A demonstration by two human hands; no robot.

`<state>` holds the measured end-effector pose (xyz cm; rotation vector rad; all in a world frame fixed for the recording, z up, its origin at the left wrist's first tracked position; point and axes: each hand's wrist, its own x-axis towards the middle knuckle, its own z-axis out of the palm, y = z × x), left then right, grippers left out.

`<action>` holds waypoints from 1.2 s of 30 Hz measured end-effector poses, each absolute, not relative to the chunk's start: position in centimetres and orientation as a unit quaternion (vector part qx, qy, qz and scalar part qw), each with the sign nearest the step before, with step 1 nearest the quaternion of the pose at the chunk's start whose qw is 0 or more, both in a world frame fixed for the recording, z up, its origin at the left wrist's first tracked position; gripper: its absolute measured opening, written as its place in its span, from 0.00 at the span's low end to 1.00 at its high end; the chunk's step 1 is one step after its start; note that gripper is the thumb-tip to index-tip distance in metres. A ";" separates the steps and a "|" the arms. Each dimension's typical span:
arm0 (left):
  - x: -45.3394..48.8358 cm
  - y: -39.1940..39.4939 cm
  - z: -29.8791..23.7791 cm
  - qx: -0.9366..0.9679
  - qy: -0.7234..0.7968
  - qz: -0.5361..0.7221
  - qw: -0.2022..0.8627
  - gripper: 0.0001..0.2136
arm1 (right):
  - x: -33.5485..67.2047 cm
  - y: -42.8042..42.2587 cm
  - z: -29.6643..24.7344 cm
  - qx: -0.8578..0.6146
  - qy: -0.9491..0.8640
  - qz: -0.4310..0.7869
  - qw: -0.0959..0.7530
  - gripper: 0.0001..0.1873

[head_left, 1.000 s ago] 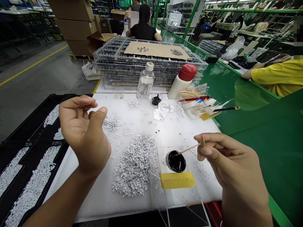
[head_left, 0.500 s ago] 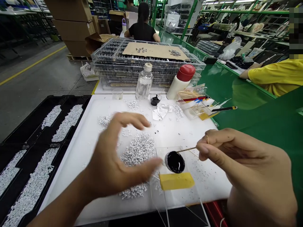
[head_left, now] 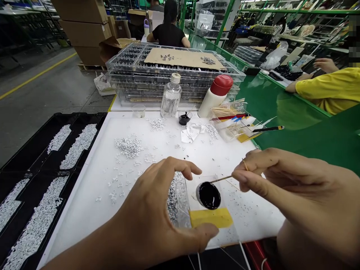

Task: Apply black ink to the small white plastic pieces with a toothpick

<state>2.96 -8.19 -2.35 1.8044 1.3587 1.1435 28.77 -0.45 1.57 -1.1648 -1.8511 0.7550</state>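
Note:
My right hand (head_left: 281, 183) pinches a thin wooden stick (head_left: 222, 179) between thumb and forefinger. The stick's tip meets the far rim of a small round dish of glossy black paint (head_left: 209, 195). That dish sits on a clear acrylic stand (head_left: 225, 236), with yellow tape (head_left: 210, 217) across it just below the dish. On the near left of the dish, my left hand (head_left: 168, 210) curves in a wide C, thumb and fingers apart and nothing between them. Behind its fingers lies a heap of small white-and-black pieces (head_left: 176, 195), partly hidden by the hand.
Smaller piles of pieces (head_left: 129, 146) dot the white tabletop (head_left: 98, 150). Along its back stand a clear bottle (head_left: 171, 96), a black paint cup (head_left: 184, 119), a red-capped flask (head_left: 215, 96) and a tool box (head_left: 230, 123). Black trays (head_left: 36, 150) lie left. A yellow-sleeved person (head_left: 329, 88) sits right.
My left hand has shifted right and toward me, nearer the dish, uncovering a pile at the left and covering more of the main heap. My right hand stays almost still with the stick.

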 end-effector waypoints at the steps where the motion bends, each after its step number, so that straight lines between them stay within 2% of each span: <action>1: 2.8 -8.3 -2.3 0.682 0.519 0.421 0.296 0.36 | 28.8 -0.4 1.5 -0.463 -0.732 0.299 0.401 0.28; 4: 2.6 -8.5 -2.4 0.685 0.536 0.404 0.284 0.40 | 28.9 -0.1 1.6 -0.464 -0.732 0.301 0.398 0.29; 11: 2.7 -8.7 -2.4 0.672 0.523 0.415 0.320 0.35 | 28.5 0.4 2.4 -0.429 -0.745 0.315 0.402 0.26; 16: 2.7 -8.5 -2.5 0.669 0.526 0.419 0.317 0.36 | 27.9 0.7 2.0 -0.417 -0.741 0.339 0.404 0.21; 26: 2.9 -8.6 -2.4 0.673 0.521 0.423 0.311 0.36 | 27.5 0.6 1.7 -0.428 -0.718 0.367 0.408 0.28; 36: 2.6 -8.8 -2.7 0.679 0.516 0.425 0.303 0.36 | 27.7 0.5 1.5 -0.445 -0.700 0.374 0.415 0.27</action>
